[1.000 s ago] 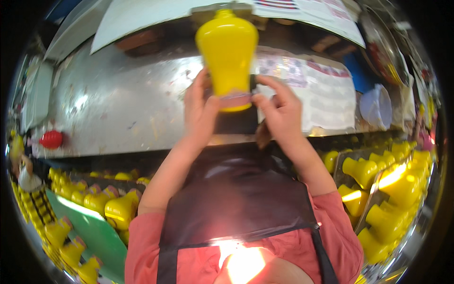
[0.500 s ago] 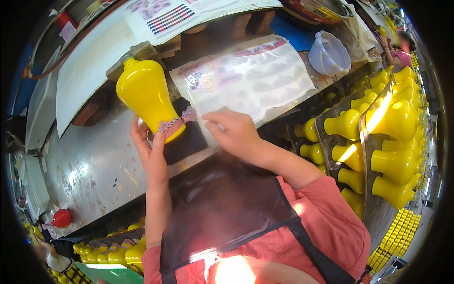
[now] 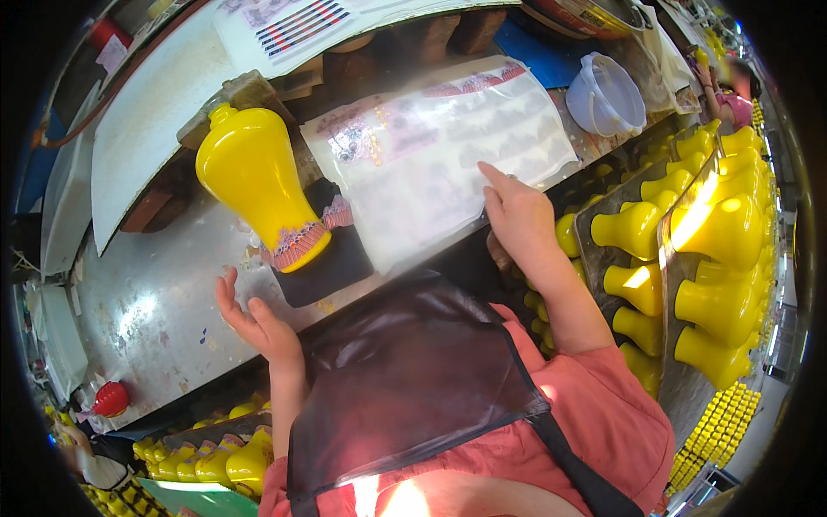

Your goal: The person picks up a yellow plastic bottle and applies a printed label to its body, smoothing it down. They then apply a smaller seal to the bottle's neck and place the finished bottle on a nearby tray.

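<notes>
A glossy yellow vase lies tilted on a dark pad, its narrow mouth against a wooden block. Round its foot runs a pink and blue patterned decal band, with a loose end sticking out to the right. My left hand is open below the vase's foot, apart from it, fingers spread and nothing held. Over the right edge of a white decal sheet, my right hand is open with its index finger stretched out; whether the fingertip touches the sheet I cannot tell.
A pale bucket stands at the back right of the metal table. Racks of yellow vases crowd the right side, more vases lower left. A red object sits at the left edge. Another person is far right.
My left hand has let go of the vase's foot and drawn down, away from it. My right hand has moved right, from beside the decal's loose end to the sheet's right side.
</notes>
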### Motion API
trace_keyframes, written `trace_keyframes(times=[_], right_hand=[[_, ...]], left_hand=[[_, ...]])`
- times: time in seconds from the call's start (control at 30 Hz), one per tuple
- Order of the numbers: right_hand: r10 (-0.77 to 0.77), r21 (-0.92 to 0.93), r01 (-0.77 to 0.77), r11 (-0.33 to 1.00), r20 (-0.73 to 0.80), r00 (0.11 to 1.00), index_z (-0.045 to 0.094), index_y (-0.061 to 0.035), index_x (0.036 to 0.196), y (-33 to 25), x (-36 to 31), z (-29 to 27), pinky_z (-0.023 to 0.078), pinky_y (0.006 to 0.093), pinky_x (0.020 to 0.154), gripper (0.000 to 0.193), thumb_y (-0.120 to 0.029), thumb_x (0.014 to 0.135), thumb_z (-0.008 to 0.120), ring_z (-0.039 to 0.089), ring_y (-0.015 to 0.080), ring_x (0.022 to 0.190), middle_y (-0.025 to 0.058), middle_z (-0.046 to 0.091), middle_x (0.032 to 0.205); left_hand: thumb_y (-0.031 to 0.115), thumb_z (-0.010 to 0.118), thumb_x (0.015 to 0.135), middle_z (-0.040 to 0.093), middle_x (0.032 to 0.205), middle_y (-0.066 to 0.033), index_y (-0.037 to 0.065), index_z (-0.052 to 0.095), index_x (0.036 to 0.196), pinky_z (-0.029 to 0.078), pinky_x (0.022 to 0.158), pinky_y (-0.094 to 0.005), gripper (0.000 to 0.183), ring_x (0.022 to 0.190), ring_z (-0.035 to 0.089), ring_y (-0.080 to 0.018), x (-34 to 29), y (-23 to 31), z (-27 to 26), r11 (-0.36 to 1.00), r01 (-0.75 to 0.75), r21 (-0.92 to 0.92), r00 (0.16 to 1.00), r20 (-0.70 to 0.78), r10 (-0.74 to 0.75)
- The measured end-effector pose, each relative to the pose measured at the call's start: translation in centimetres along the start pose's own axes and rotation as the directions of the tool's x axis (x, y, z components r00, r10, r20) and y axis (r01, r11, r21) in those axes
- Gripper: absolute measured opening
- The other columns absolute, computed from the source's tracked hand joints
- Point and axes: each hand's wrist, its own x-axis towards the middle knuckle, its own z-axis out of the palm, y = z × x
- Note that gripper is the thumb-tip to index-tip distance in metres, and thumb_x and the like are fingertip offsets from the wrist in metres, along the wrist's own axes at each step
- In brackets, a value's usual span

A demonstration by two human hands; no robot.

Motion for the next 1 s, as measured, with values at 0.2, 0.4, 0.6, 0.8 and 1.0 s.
trace_keyframes(times=[0.2, 0.4, 0.6, 0.8, 1.0], right_hand=[[0.052, -0.118, -0.035, 0.992, 0.151, 0.987, 0.066, -0.0132, 0.132, 1.1, 1.8, 0.2, 0.055, 0.0484, 0.072, 0.04, -0.014, 0.093, 0.057, 0.069, 0.0386, 0.078, 0.0181, 0.071, 0.087], [0.13, -0.193, -0.084, 0.978, 0.238, 0.963, 0.067, -0.0144, 0.132, 0.6, 3.1, 0.3, 0.054, 0.0504, 0.072, 0.039, -0.015, 0.095, 0.055, 0.068, 0.0408, 0.078, 0.0214, 0.071, 0.084], [0.164, -0.225, -0.098, 0.969, 0.297, 0.941, 0.065, -0.0134, 0.131, 0.6, 3.2, 0.1, 0.055, 0.0508, 0.074, 0.042, -0.013, 0.091, 0.052, 0.07, 0.039, 0.082, 0.0184, 0.073, 0.094], [0.096, -0.197, -0.055, 0.979, 0.207, 0.974, 0.07, -0.0121, 0.122, 1.0, 3.6, 0.5, 0.056, 0.0498, 0.075, 0.036, -0.013, 0.09, 0.054, 0.071, 0.0382, 0.082, 0.0185, 0.073, 0.094], [0.086, -0.218, -0.04, 0.975, 0.203, 0.976, 0.073, -0.0104, 0.116, 0.8, 4.1, 0.5, 0.057, 0.0482, 0.076, 0.03, -0.014, 0.092, 0.056, 0.071, 0.0376, 0.083, 0.0174, 0.074, 0.095]], left_hand=[[0.016, 0.045, 0.104, 0.05, 0.147, -0.0216, -0.003, 0.035, 0.152, 0.026, 0.12, -0.0461, 0.053, 0.14, 0.044, -0.0326, -0.4, -1.0, 0.2, 0.999, -0.048, 0.007, 0.998, 0.028, 0.048], [0.019, 0.047, 0.104, 0.05, 0.147, -0.0224, -0.003, 0.036, 0.152, 0.027, 0.12, -0.0458, 0.054, 0.138, 0.045, -0.0324, -0.4, -1.1, 0.1, 0.999, 0.028, -0.032, 0.999, 0.025, -0.027], [0.018, 0.047, 0.104, 0.05, 0.146, -0.0229, -0.003, 0.035, 0.152, 0.029, 0.119, -0.0452, 0.054, 0.138, 0.046, -0.0314, -0.5, -1.0, 0.0, 0.995, 0.078, -0.064, 0.996, 0.054, -0.075], [0.019, 0.048, 0.104, 0.049, 0.146, -0.023, -0.004, 0.035, 0.152, 0.03, 0.118, -0.0454, 0.055, 0.137, 0.046, -0.0316, -0.5, -0.9, 0.0, 0.991, 0.097, -0.091, 0.994, 0.053, -0.092], [0.009, 0.042, 0.103, 0.052, 0.145, -0.0199, 0.0, 0.035, 0.153, 0.026, 0.119, -0.0432, 0.051, 0.138, 0.046, -0.0286, -0.5, -0.8, 0.1, 0.988, 0.094, -0.119, 0.994, 0.073, -0.086]])
